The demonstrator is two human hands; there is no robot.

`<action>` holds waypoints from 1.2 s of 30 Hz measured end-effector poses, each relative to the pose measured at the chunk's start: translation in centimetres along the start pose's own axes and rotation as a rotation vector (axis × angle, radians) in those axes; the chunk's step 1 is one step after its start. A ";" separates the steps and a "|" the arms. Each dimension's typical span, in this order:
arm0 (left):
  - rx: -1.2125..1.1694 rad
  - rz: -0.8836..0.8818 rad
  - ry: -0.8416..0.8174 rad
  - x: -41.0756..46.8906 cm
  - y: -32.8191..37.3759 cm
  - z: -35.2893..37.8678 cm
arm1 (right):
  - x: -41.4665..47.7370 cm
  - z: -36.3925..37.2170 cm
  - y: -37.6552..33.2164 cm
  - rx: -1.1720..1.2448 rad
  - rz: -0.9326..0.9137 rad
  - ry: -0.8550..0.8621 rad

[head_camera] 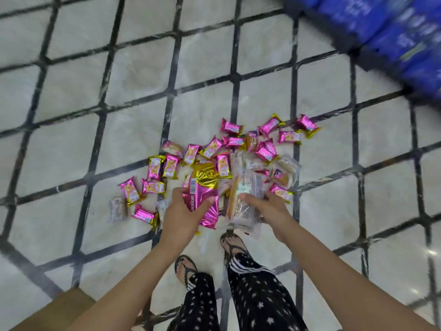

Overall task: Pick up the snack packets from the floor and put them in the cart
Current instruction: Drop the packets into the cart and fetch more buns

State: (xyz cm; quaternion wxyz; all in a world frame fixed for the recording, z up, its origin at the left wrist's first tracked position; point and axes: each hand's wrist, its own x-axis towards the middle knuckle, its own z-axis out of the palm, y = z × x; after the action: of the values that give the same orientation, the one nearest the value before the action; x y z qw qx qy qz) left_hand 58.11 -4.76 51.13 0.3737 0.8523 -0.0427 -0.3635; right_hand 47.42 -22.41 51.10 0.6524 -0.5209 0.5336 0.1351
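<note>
Several small pink-and-gold snack packets [238, 149] lie scattered on the tiled floor [143, 70] in front of my feet. My left hand [183, 211] grips a large pink-and-gold packet [202, 187] by its near end. My right hand [269, 209] grips a clear packet of pale cakes [243, 194], held upright beside the pink one. More clear cake packets [284, 170] lie among the pink ones. No cart appears in the head view.
Blue sacks [393, 32] are stacked at the top right, blurred. A brown cardboard edge [64, 304] shows at the bottom left. My sandalled feet [186, 268] stand just behind the pile. White tiles with dark joints stretch all around.
</note>
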 end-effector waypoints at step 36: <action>0.441 0.454 -0.655 -36.0 3.9 1.7 | -42.4 -1.4 28.9 1.077 -0.089 0.656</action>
State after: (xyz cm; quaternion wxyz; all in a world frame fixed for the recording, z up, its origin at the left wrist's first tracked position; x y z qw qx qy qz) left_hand 31.45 3.84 74.11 0.2205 0.7204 -0.4209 -0.5052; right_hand 8.79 4.74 71.29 0.6306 -0.1555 0.6770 -0.3462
